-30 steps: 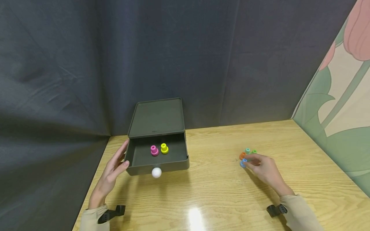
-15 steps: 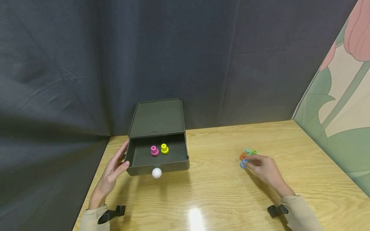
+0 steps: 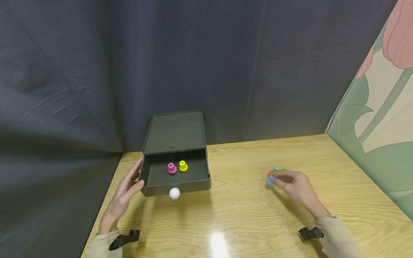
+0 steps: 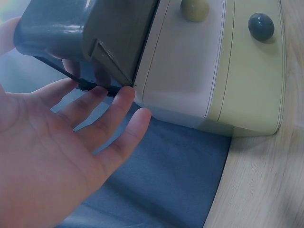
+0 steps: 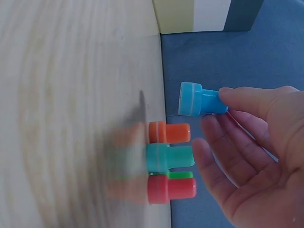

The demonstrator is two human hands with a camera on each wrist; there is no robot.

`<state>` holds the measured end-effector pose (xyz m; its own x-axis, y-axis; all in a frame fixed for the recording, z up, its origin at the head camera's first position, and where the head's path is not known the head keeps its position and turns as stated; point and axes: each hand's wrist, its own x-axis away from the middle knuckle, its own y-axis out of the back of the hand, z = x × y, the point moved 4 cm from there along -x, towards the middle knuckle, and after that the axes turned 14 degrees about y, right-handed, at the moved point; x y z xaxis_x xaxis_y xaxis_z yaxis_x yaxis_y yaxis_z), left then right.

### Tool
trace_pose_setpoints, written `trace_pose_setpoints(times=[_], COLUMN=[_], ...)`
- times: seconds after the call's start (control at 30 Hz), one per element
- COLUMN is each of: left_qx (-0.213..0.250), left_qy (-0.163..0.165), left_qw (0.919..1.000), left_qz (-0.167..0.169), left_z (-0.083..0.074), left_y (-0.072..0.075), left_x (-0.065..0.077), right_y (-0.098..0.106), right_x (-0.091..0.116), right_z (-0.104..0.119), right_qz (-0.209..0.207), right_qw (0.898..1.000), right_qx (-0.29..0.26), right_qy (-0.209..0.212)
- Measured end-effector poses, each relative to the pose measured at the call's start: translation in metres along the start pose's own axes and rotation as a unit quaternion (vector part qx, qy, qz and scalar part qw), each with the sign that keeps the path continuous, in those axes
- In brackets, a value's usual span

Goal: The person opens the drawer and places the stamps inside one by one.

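My right hand (image 3: 298, 188) pinches a blue toy stamp (image 5: 192, 99) by its narrow end between thumb and fingers. In the right wrist view, its wide base is off the table. Below it stand an orange stamp (image 5: 164, 132), a teal stamp (image 5: 166, 158), a red stamp (image 5: 171, 188) and a partly hidden green stamp (image 5: 183, 175). My left hand (image 3: 120, 199) rests at the left side of a pulled-out dark drawer (image 3: 193, 185), its fingers extended. Inside the drawer, a pink stamp (image 3: 172, 169) and a yellow stamp (image 3: 183, 166) stand upright.
The drawer belongs to a small cabinet (image 3: 175, 130) near the back curtain (image 3: 193, 64). Its white drawer front (image 4: 185, 61) and yellow-green drawer front (image 4: 254, 76) are closed, each with a round knob. A floral panel (image 3: 384, 136) borders the wooden table (image 3: 238, 211) on the right.
The blue stamp has risen slightly and shifted left in my right hand's pinch. My left hand, the drawer and the two stamps inside have stayed in place.
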<state>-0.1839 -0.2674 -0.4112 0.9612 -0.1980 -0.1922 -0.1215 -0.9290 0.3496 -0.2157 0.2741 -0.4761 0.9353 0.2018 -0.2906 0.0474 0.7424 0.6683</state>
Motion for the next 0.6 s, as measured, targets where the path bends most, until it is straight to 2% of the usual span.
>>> trace_pose_setpoints(times=[0.23, 0.6], left_qx=[-0.002, -0.005], left_qy=[0.0, 0.0], left_qw=[1.0, 1.0], left_qz=[-0.001, -0.004], left_z=[-0.001, 0.0], left_y=[0.0, 0.0], left_x=[-0.001, 0.0], right_y=[0.006, 0.013], right_x=[-0.002, -0.005], right_z=[0.01, 0.019], right_qz=[-0.006, -0.018], right_qw=[1.0, 1.0], right_qx=[-0.002, -0.007], right_qy=[0.022, 0.016])
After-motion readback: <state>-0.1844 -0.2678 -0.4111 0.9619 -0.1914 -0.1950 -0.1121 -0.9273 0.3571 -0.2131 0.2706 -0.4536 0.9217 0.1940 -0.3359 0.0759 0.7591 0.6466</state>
